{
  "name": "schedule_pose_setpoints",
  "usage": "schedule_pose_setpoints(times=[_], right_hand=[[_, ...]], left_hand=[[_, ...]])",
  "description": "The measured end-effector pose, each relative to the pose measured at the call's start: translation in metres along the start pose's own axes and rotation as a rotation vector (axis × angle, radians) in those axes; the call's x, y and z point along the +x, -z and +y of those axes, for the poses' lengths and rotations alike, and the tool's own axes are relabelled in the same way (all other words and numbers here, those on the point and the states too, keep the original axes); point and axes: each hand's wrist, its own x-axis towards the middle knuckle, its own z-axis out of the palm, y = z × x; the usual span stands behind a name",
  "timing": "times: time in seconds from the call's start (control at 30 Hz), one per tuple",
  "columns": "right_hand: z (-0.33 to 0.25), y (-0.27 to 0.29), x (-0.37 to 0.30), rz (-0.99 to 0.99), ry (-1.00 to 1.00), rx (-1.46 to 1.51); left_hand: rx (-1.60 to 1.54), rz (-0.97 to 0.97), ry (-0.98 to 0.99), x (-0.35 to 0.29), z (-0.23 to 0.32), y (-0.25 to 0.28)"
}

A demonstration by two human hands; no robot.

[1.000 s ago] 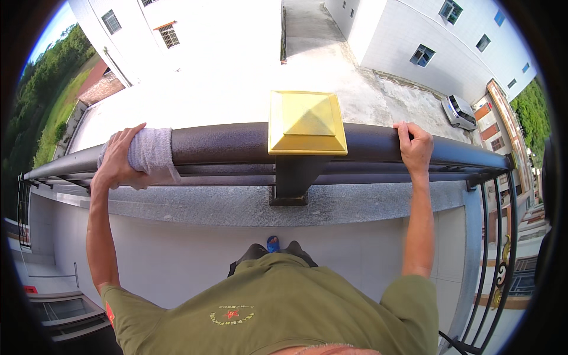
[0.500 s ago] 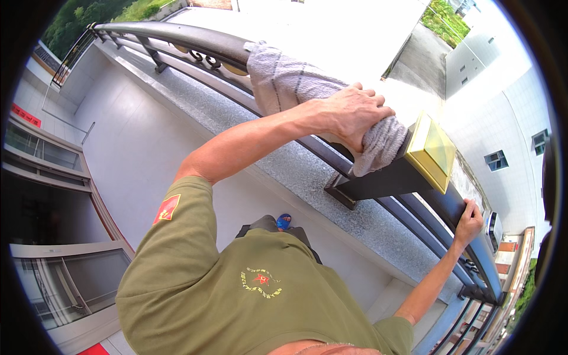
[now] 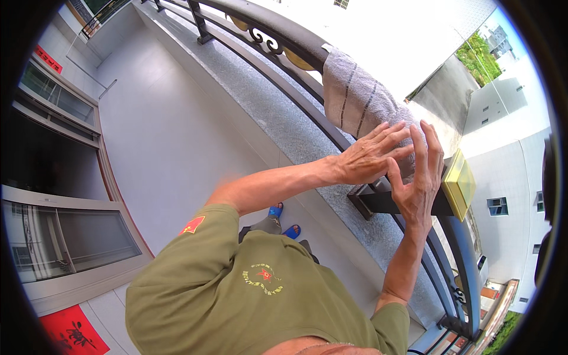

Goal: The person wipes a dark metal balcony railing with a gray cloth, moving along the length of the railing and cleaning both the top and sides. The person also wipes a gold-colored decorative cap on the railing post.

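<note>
A grey towel [image 3: 355,89] with thin dark stripes lies draped over the dark handrail [image 3: 266,26], next to a post with a gold cap [image 3: 459,184]. My left hand [image 3: 371,155] is at the towel's near end, its fingers stretched out to the right. Close beside it, my right hand [image 3: 418,186] is raised with fingers spread, in front of the towel and the post. The thumb and fingertips of the two hands nearly meet or overlap. Neither hand grips the towel; whether the fingertips touch it is hard to tell.
Below the handrail run dark bars with scrollwork [image 3: 263,41], set on a speckled stone ledge [image 3: 254,115]. A pale tiled floor [image 3: 160,124] stretches to the left, with sliding doors [image 3: 83,236] along it. Beyond the railing stand white buildings [image 3: 509,171].
My left hand has let go of the towel and opened. My right hand has left the handrail on the right and come up beside the left. The view has shifted and turned.
</note>
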Motion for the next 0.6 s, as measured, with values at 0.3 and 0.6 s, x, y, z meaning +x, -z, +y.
schedule_pose_setpoints(times=[0.3,0.6], right_hand=[[0.022,-0.068,0.058,-0.383,-0.282,-0.219],[-0.067,-0.210,0.215,-0.470,-0.198,-0.189]], left_hand=[[0.276,-0.199,1.829,-0.557,-0.043,0.172],[-0.040,0.075,2.743,-0.748,0.070,0.310]])
